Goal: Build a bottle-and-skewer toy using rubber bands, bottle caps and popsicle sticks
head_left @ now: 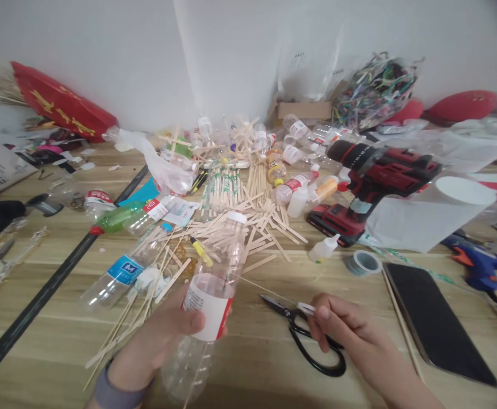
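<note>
My left hand point(154, 335) is wrapped around a clear plastic bottle point(199, 309) with a white cap and a red-and-white label, tilted with its cap pointing away from me. To the right, the fingers of my right hand point(337, 326) pinch a small white slip-like piece point(305, 308); its exact kind is unclear. A thin pale strand point(269, 289) runs between that piece and the bottle's side. Beneath and beside my right hand lie black-handled scissors point(293, 329), blades pointing up and left. Wooden craft sticks point(260, 233) are spread behind the bottle.
A red cordless drill point(380, 176) stands at right, near a dark phone point(438, 321), a tape roll point(363, 263), a small dropper bottle point(322, 249) and a blue glue gun point(476, 261). A black pole point(39, 307) and a blue-labelled bottle point(124, 270) lie at left.
</note>
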`<action>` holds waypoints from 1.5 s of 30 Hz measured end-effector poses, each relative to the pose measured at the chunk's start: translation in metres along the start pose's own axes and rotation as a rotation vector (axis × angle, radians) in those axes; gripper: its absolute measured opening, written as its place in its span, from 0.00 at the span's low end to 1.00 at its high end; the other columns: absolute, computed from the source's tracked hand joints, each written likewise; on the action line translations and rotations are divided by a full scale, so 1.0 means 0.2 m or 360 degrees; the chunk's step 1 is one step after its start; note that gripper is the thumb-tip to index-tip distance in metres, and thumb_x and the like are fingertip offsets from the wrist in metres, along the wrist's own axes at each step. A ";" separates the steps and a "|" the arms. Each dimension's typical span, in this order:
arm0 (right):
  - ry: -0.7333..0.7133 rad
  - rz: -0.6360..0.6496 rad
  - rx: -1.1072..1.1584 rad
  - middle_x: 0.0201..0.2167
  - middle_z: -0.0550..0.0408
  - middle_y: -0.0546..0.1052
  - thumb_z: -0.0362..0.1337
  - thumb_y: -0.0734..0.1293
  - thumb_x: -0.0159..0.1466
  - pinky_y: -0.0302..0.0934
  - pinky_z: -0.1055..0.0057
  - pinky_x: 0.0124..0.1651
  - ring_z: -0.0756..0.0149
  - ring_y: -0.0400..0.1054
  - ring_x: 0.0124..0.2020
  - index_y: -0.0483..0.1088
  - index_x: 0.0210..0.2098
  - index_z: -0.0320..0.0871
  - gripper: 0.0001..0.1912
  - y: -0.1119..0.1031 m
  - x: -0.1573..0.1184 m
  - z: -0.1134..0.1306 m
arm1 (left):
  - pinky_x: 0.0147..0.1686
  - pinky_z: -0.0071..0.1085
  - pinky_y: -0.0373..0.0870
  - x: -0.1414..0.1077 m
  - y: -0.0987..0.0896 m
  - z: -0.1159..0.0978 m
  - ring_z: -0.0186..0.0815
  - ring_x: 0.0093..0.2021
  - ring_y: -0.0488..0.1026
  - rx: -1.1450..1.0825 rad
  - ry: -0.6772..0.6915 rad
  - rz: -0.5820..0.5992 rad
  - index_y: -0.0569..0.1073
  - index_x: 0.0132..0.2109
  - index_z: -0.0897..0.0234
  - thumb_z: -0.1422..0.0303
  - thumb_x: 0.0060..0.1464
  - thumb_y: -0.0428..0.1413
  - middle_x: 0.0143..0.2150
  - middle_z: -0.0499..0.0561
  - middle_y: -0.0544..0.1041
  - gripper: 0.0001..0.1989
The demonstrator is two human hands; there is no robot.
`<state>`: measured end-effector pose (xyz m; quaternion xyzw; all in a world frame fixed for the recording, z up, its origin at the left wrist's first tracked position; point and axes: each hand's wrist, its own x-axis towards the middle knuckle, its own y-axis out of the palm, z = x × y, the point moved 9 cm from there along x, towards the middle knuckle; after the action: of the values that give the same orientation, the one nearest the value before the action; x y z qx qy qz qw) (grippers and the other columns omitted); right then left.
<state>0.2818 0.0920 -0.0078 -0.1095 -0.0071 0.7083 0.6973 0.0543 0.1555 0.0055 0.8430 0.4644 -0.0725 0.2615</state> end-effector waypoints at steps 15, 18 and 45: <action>-0.0031 -0.0158 -0.0196 0.17 0.54 0.71 0.59 0.60 0.65 0.61 0.70 0.26 0.66 0.65 0.20 0.67 0.19 0.45 0.29 -0.19 -0.08 -0.01 | 0.28 0.27 0.66 -0.03 -0.04 0.04 0.37 0.29 0.74 -0.0038 -0.0019 -0.0046 0.81 0.39 0.61 0.52 0.37 0.71 0.29 0.52 0.78 0.23; -0.0029 -0.0229 -0.0170 0.17 0.56 0.70 0.61 0.59 0.65 0.59 0.71 0.27 0.67 0.63 0.21 0.66 0.20 0.45 0.29 -0.12 -0.05 0.04 | 0.29 0.28 0.67 0.00 -0.01 0.05 0.38 0.29 0.75 -0.0051 -0.0052 -0.0010 0.81 0.41 0.63 0.52 0.35 0.71 0.31 0.53 0.78 0.26; -0.1020 -0.0400 -0.1555 0.48 0.41 0.79 0.36 0.55 0.72 0.71 0.63 0.39 0.56 0.78 0.41 0.65 0.31 0.45 0.15 0.04 0.03 0.43 | 0.29 0.26 0.66 -0.01 0.06 0.10 0.36 0.29 0.74 -0.0016 -0.0178 0.0141 0.80 0.41 0.63 0.52 0.35 0.71 0.30 0.51 0.79 0.27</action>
<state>0.2594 0.1105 0.0742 -0.1965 -0.5550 0.5329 0.6078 0.0664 0.1386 -0.0073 0.8560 0.4118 -0.1056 0.2943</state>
